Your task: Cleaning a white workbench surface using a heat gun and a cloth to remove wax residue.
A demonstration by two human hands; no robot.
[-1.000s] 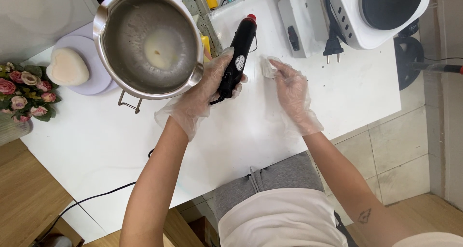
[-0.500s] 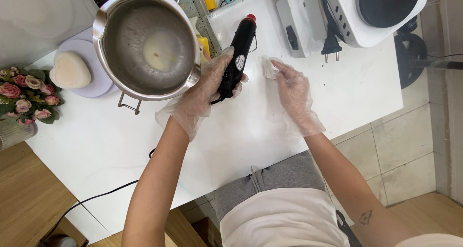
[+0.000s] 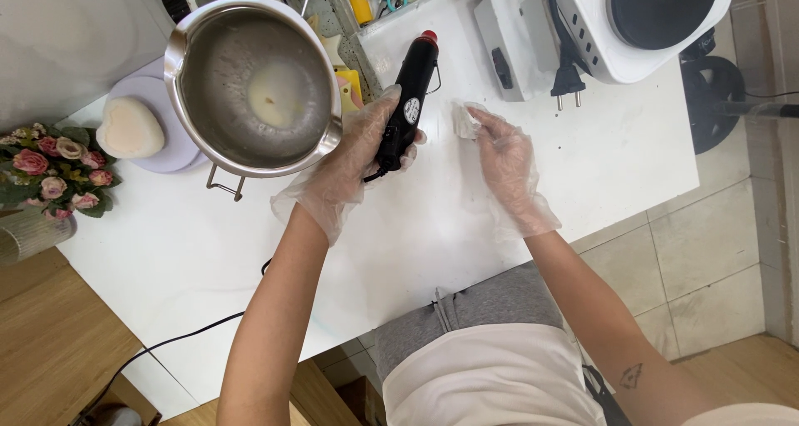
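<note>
My left hand point(image 3: 349, 160), in a thin clear glove, grips a black heat tool point(image 3: 404, 101) with a red tip that points away from me over the white table point(image 3: 433, 226). Its black cord runs back under my forearm. My right hand point(image 3: 508, 156), also gloved, rests on the table to the right of the tool. Its fingertips touch a small crumpled clear piece point(image 3: 463, 120). Just left of my left hand stands a steel pot point(image 3: 254, 85) with a pale residue at the bottom.
A cream heart-shaped block point(image 3: 129, 128) lies on a lilac plate point(image 3: 179, 156) at the left. Pink flowers point(image 3: 54, 170) sit at the table's left edge. A white hot plate point(image 3: 645, 18), a grey box point(image 3: 512, 35) and a loose plug point(image 3: 568, 81) are at the far right.
Both hands stay almost where they were. The right fingertips have shifted slightly on the crumpled clear piece.
</note>
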